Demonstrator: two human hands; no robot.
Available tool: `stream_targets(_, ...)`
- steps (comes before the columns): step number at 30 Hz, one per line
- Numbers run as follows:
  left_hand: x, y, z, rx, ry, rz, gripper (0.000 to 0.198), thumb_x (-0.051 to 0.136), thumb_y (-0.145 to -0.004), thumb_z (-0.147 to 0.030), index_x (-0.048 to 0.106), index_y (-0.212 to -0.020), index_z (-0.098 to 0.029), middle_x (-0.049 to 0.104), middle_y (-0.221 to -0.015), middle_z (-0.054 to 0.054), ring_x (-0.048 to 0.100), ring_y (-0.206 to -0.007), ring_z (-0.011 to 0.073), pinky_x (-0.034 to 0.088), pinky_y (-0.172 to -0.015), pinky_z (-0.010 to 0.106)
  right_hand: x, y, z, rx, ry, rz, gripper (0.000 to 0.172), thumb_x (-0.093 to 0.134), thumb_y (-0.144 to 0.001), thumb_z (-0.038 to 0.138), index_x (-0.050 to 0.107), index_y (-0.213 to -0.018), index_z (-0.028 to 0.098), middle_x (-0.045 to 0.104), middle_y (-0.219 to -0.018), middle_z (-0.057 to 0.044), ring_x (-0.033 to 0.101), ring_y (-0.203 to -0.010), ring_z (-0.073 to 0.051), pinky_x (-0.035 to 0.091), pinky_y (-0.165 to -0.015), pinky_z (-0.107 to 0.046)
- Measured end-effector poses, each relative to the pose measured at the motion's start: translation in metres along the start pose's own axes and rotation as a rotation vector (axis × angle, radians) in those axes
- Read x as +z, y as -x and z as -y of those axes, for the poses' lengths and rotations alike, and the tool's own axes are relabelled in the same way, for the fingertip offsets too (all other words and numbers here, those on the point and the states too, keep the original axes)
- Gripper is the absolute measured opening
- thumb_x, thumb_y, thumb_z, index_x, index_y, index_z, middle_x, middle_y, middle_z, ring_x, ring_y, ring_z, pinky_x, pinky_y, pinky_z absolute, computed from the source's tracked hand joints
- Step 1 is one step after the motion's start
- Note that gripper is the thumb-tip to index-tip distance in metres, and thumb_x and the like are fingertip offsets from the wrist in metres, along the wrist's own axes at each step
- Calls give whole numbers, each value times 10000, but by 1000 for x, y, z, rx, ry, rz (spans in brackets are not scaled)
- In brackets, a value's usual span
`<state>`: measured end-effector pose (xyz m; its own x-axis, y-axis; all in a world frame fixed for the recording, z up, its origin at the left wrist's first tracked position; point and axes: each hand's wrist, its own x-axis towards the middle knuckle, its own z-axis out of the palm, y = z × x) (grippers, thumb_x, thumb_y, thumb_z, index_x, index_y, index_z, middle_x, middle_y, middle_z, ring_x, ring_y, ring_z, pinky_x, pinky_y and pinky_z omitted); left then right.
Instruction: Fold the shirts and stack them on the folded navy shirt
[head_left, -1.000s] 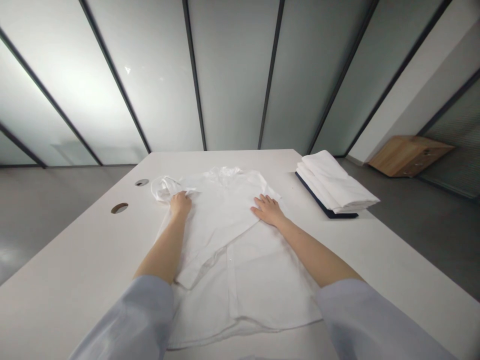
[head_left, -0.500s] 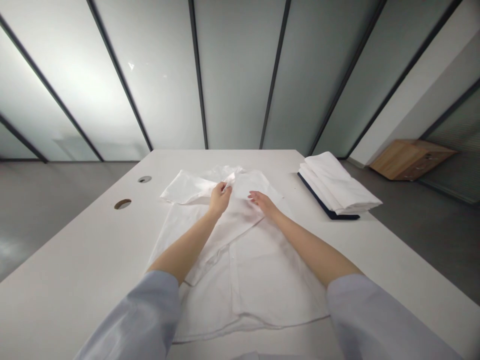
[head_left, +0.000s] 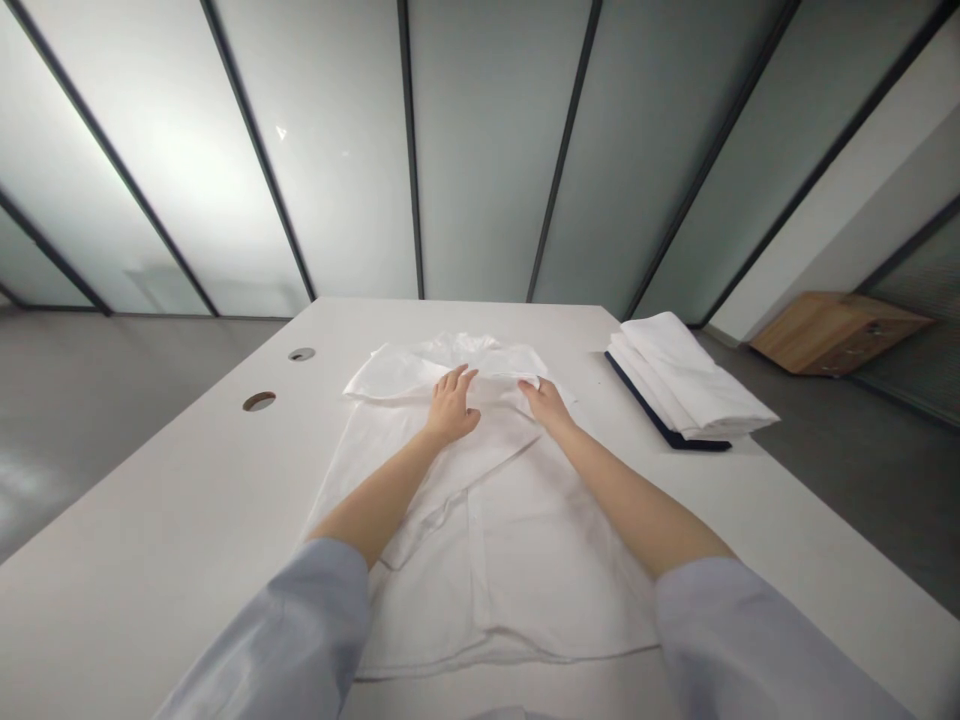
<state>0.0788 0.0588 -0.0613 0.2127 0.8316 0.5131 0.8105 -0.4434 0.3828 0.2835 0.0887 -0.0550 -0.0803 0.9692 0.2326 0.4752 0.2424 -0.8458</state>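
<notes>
A thin white shirt [head_left: 555, 540] lies spread on the table, its hem toward me and its collar end at the far side. Part of its upper end is folded over, with a flap running across the top. My left hand [head_left: 452, 408] rests over the middle of the shirt near that flap, fingers spread and holding nothing. To its right, my right hand [head_left: 546, 402] pinches the edge of the flap between thumb and fingers.
On the white table [head_left: 187, 500], a stack of folded white cloth [head_left: 686, 375] sits on a dark board [head_left: 694, 444] at the right. Two round holes are in the tabletop at left. A wooden cabinet [head_left: 832, 335] stands on the floor beyond, and frosted glass panels line the back.
My left hand has let go of the bunched cloth and opened. My right hand has closed on the flap's edge, which now lies straighter across the shirt. The view has shifted slightly.
</notes>
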Motion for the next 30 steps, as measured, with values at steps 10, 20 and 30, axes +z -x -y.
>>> stream_targets(10,-4,1,36,-64,-310,456,605,533,-762,-165,475,-1362,-221,488,-1418,81,440,-1295,251,364,-1058,400,-48,59,-19,-314,477,497,318,535,-839,374,714,-1074,257,633,-1246,-57,478,-1255,-263,332,-1070,-426)
stream_targets(20,-2,7,33,-45,-295,442,599,469,-789,-143,457,-1384,-213,469,-1440,80,436,-1308,225,338,-1083,374,-9,25,-8,109,815,229,352,525,-833,336,647,-1133,197,664,-1160,-111,569,-1099,-280,412,-899,-348)
stream_targets(30,-5,4,39,-46,-310,354,670,556,-737,-135,446,-1394,-207,433,-1465,95,402,-1330,257,315,-1098,402,-56,22,-9,309,126,86,135,537,-741,299,588,-683,188,583,-591,23,554,-600,-146,386,-555,-226)
